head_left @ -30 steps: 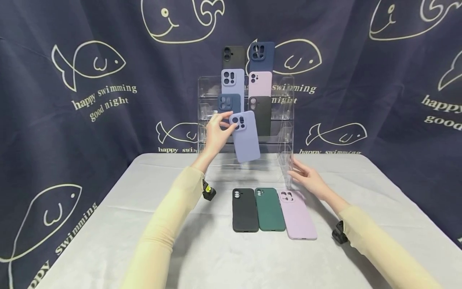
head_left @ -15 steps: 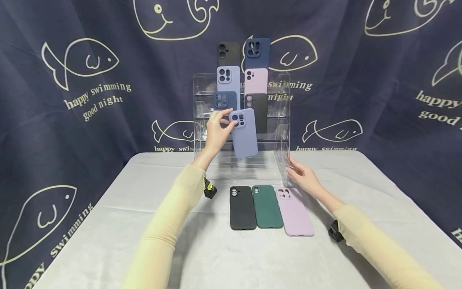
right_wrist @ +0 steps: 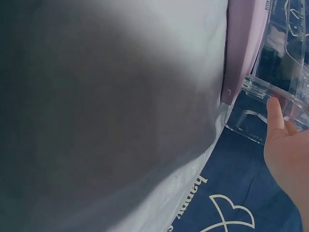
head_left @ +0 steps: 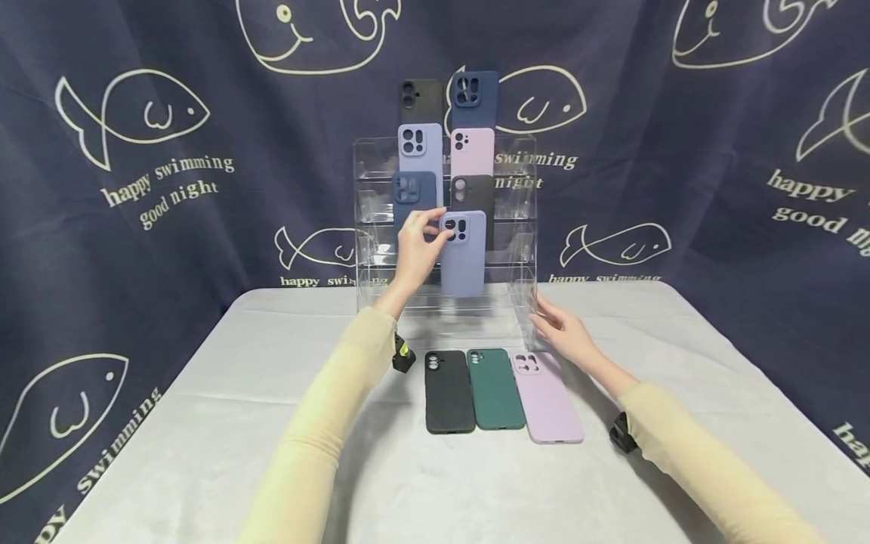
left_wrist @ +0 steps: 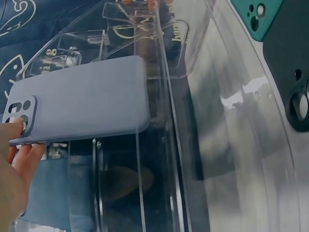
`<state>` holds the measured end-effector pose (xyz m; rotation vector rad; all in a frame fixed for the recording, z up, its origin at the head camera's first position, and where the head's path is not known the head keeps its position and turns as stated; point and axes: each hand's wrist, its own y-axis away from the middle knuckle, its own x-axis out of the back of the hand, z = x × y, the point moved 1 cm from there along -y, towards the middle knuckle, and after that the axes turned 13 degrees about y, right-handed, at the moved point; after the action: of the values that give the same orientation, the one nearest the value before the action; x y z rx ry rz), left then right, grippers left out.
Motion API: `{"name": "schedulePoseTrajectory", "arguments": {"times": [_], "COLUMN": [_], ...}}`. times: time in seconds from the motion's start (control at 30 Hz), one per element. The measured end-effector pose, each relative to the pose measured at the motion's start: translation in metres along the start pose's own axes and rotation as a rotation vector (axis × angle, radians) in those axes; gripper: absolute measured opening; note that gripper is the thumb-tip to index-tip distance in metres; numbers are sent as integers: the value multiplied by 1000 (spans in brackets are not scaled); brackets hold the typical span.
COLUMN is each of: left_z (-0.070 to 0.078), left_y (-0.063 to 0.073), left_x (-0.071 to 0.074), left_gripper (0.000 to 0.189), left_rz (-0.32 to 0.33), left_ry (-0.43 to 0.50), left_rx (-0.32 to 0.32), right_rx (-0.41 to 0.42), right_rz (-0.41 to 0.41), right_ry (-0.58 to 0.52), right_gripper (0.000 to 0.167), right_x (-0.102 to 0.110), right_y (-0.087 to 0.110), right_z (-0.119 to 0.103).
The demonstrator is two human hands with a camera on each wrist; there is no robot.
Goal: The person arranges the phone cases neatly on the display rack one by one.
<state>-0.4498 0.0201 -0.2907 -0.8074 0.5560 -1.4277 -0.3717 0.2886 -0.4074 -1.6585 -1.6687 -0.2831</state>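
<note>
A lavender-blue phone case stands nearly upright before the lower part of a clear stepped display rack. My left hand pinches this case at its camera-cutout corner; the left wrist view shows the case with its lower end inside the clear rack walls. My right hand touches the rack's right side panel with fairly straight fingers; in the right wrist view that hand lies against the clear edge. Black, green and pink-purple cases lie flat in front.
Higher rack tiers hold several cases, among them a dark one, a navy one, a pale pink one and a blue one. White cloth covers the table. A dark fish-print curtain hangs behind.
The lavender-blue case has gone from tilted to nearly upright, still pinched by my left hand. My right hand stays at the rack's side. The whole head view has shifted slightly.
</note>
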Motion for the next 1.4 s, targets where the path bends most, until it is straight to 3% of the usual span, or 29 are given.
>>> {"name": "schedulePoseTrajectory", "arguments": {"times": [0.23, 0.4, 0.8, 1.17, 1.4], "left_z": [-10, -15, -20, -13, -16], "left_y": [5, 5, 21, 44, 69], "left_x": [-7, -9, 10, 32, 46], "left_gripper": [40, 42, 28, 22, 19], "left_rz": [-16, -12, -42, -143, -307], "left_ry": [7, 22, 10, 34, -90], "left_rx": [80, 79, 134, 170, 256], "right_rx": [-9, -19, -29, -15, 19], "right_rz": [-15, -14, -23, 2, 5], "right_ry": [-46, -32, -22, -11, -82], "right_gripper": [57, 57, 59, 59, 57], "right_x": [-3, -1, -4, 0, -4], "right_y": [-2, -2, -2, -5, -5], "right_z": [0, 3, 2, 5, 6]}}
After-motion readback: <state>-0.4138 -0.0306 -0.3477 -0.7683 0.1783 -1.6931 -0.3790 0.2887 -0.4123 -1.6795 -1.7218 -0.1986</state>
